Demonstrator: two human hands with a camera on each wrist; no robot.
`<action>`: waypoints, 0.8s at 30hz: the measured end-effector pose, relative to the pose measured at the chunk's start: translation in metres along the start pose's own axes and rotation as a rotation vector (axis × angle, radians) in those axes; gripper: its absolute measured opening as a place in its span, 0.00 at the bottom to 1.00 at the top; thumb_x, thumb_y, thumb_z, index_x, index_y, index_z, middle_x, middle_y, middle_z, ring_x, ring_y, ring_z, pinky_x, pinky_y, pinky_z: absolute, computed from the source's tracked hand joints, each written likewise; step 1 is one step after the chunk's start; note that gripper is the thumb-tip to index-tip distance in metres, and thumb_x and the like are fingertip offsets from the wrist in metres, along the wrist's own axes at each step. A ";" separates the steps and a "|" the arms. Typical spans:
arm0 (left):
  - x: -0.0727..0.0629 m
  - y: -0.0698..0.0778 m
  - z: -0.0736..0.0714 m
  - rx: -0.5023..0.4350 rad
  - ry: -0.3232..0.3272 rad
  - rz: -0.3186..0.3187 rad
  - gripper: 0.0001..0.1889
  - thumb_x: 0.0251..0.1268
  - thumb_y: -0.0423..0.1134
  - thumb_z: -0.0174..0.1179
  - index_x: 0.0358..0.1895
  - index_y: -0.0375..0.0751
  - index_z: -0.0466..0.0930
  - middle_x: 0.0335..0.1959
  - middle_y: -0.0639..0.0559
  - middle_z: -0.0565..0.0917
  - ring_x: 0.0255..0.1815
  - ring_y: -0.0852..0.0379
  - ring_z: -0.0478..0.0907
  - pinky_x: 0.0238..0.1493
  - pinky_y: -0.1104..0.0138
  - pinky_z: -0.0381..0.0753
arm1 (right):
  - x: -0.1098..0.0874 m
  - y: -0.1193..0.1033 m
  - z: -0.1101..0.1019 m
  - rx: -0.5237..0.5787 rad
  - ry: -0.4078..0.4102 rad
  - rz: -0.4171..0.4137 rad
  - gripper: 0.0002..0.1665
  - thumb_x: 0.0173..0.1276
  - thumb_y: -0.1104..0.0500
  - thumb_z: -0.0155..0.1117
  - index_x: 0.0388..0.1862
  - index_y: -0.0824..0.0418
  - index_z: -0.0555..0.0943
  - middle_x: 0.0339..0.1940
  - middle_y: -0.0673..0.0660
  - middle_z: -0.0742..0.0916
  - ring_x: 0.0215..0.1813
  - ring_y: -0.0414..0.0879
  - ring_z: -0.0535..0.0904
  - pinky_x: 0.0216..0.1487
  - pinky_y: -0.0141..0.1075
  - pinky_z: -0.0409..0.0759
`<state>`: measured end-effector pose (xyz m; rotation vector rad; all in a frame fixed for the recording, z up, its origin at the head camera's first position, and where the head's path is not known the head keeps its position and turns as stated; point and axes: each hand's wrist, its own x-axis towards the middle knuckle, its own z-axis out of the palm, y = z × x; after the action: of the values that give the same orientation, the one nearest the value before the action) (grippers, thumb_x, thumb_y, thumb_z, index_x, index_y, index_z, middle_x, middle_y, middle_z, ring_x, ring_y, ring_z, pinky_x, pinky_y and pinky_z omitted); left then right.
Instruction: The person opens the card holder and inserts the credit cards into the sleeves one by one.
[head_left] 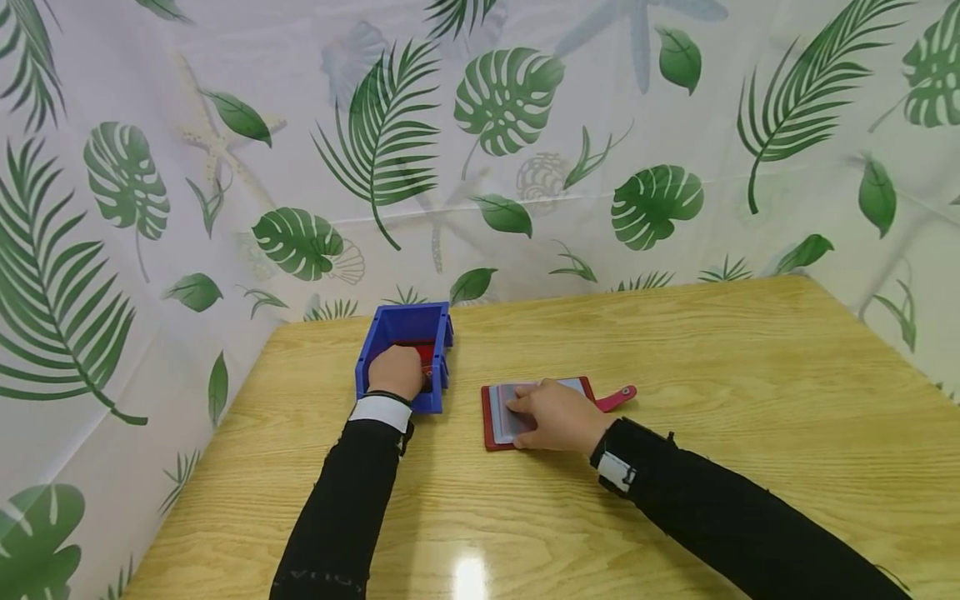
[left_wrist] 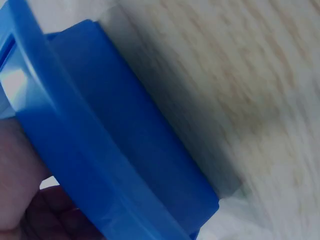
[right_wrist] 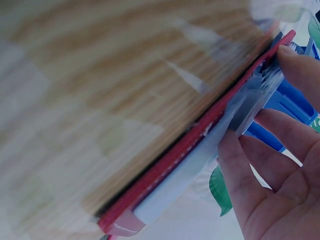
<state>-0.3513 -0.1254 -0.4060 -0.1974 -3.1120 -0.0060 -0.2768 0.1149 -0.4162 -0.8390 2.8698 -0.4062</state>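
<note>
one blue plastic bin (head_left: 415, 321) near the far-left corner of the desk (head_left: 720, 350) surrounds the left hand (head_left: 396, 372), grasp unclear; right hand (head_left: 558, 415) pinches clear sleeves (head_left: 507, 418) on a red booklet (right_wrist: 170, 159).

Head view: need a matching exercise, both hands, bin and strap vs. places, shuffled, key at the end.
1. left hand
2. right hand
3. blue plastic bin
4. red snap strap

A. jutting out to the right of the red card holder
B. over the bin's opening
C. touching the holder's clear sleeves
D. on the wood-grain table, left of the holder

Pairs: 1-B, 2-C, 3-D, 4-A
</note>
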 end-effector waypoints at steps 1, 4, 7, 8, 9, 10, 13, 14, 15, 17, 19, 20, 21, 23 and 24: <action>0.001 -0.002 0.001 -0.005 -0.023 0.007 0.07 0.63 0.35 0.62 0.30 0.35 0.86 0.33 0.41 0.87 0.32 0.45 0.85 0.34 0.52 0.83 | 0.000 0.000 0.000 -0.001 -0.001 0.000 0.33 0.58 0.47 0.74 0.60 0.61 0.81 0.62 0.60 0.80 0.63 0.56 0.75 0.63 0.46 0.71; 0.004 -0.006 0.001 -0.043 -0.080 0.043 0.08 0.61 0.37 0.65 0.28 0.35 0.84 0.31 0.42 0.86 0.32 0.47 0.84 0.37 0.54 0.83 | 0.000 0.000 0.001 0.001 -0.005 0.005 0.34 0.58 0.47 0.75 0.60 0.61 0.80 0.62 0.60 0.80 0.64 0.56 0.75 0.65 0.46 0.69; 0.006 -0.009 0.001 -0.106 -0.127 0.039 0.11 0.59 0.40 0.68 0.27 0.36 0.82 0.30 0.43 0.85 0.31 0.49 0.82 0.39 0.55 0.81 | 0.000 0.000 0.000 0.011 -0.003 0.006 0.34 0.57 0.47 0.75 0.60 0.60 0.80 0.63 0.59 0.79 0.65 0.56 0.74 0.67 0.48 0.67; 0.006 -0.010 0.001 -0.125 -0.135 0.032 0.11 0.58 0.41 0.68 0.28 0.36 0.82 0.29 0.44 0.85 0.31 0.49 0.81 0.40 0.56 0.81 | 0.000 0.000 0.000 0.015 -0.004 0.008 0.34 0.57 0.46 0.75 0.61 0.60 0.80 0.63 0.59 0.79 0.65 0.55 0.74 0.68 0.48 0.65; 0.006 -0.010 0.001 -0.139 -0.138 0.024 0.11 0.58 0.42 0.69 0.29 0.36 0.82 0.30 0.44 0.85 0.31 0.49 0.81 0.40 0.56 0.80 | 0.000 0.000 0.000 0.017 -0.003 0.007 0.34 0.57 0.47 0.75 0.61 0.60 0.80 0.63 0.59 0.79 0.65 0.55 0.73 0.68 0.49 0.65; 0.005 -0.010 0.001 -0.145 -0.140 0.016 0.12 0.58 0.43 0.68 0.30 0.36 0.82 0.30 0.44 0.85 0.31 0.49 0.81 0.40 0.56 0.80 | 0.000 0.000 0.000 0.018 -0.003 0.007 0.34 0.57 0.46 0.75 0.61 0.60 0.80 0.63 0.59 0.79 0.66 0.55 0.73 0.69 0.49 0.64; 0.007 -0.009 0.004 -0.145 -0.127 0.002 0.13 0.59 0.44 0.66 0.28 0.36 0.83 0.28 0.44 0.85 0.29 0.49 0.81 0.37 0.56 0.81 | -0.001 -0.001 -0.001 0.019 -0.003 0.010 0.34 0.57 0.46 0.75 0.61 0.59 0.80 0.64 0.59 0.79 0.65 0.55 0.74 0.66 0.47 0.69; 0.008 -0.008 0.005 -0.142 -0.117 -0.002 0.13 0.58 0.44 0.66 0.27 0.37 0.83 0.28 0.44 0.85 0.28 0.49 0.81 0.37 0.56 0.81 | -0.001 -0.001 -0.001 0.018 -0.004 0.013 0.34 0.57 0.46 0.75 0.61 0.59 0.80 0.64 0.59 0.79 0.65 0.56 0.74 0.65 0.46 0.70; 0.008 -0.008 0.006 -0.135 -0.108 -0.001 0.13 0.58 0.44 0.66 0.25 0.37 0.83 0.27 0.44 0.85 0.27 0.49 0.81 0.36 0.56 0.81 | -0.001 0.000 -0.001 0.016 -0.003 0.012 0.34 0.57 0.47 0.75 0.61 0.60 0.80 0.64 0.59 0.79 0.64 0.56 0.74 0.64 0.45 0.71; 0.009 -0.006 0.007 -0.122 -0.093 -0.003 0.13 0.58 0.44 0.65 0.22 0.38 0.82 0.27 0.44 0.85 0.26 0.49 0.80 0.35 0.56 0.81 | -0.001 0.000 -0.001 0.015 0.003 0.004 0.34 0.58 0.47 0.75 0.60 0.60 0.80 0.64 0.60 0.79 0.64 0.57 0.74 0.64 0.46 0.71; 0.009 -0.004 0.007 -0.111 -0.080 -0.003 0.14 0.57 0.44 0.66 0.21 0.39 0.81 0.27 0.44 0.85 0.27 0.49 0.81 0.35 0.55 0.81 | -0.001 0.000 0.000 0.009 0.006 -0.003 0.34 0.58 0.47 0.75 0.60 0.60 0.80 0.64 0.60 0.79 0.64 0.57 0.74 0.66 0.48 0.68; 0.008 -0.002 0.005 -0.107 -0.080 -0.003 0.13 0.57 0.44 0.65 0.21 0.39 0.81 0.28 0.44 0.85 0.27 0.48 0.81 0.35 0.55 0.81 | -0.001 0.001 0.000 0.008 0.008 -0.007 0.33 0.58 0.48 0.75 0.60 0.61 0.80 0.63 0.61 0.79 0.64 0.57 0.74 0.67 0.49 0.67; 0.007 0.000 0.004 -0.104 -0.081 -0.004 0.13 0.58 0.43 0.65 0.21 0.39 0.81 0.28 0.44 0.85 0.27 0.48 0.81 0.35 0.55 0.81 | 0.000 0.001 0.000 0.005 0.010 -0.011 0.33 0.58 0.47 0.75 0.60 0.61 0.80 0.63 0.60 0.79 0.64 0.57 0.74 0.68 0.49 0.65; 0.004 0.002 0.002 -0.104 -0.078 -0.004 0.13 0.58 0.42 0.65 0.21 0.39 0.80 0.28 0.44 0.85 0.27 0.48 0.81 0.35 0.55 0.81 | -0.001 0.001 0.001 0.001 0.012 -0.014 0.34 0.57 0.47 0.75 0.60 0.61 0.81 0.63 0.60 0.80 0.64 0.57 0.74 0.68 0.50 0.65; 0.003 0.003 0.001 -0.103 -0.076 -0.004 0.13 0.58 0.42 0.65 0.21 0.39 0.81 0.28 0.44 0.85 0.27 0.49 0.81 0.35 0.55 0.81 | -0.001 0.001 0.001 -0.001 0.011 -0.013 0.34 0.58 0.47 0.75 0.60 0.61 0.81 0.63 0.60 0.80 0.64 0.57 0.74 0.67 0.49 0.67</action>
<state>-0.3543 -0.1223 -0.4068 -0.1977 -3.1907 -0.1628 -0.2766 0.1156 -0.4172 -0.8584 2.8761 -0.4127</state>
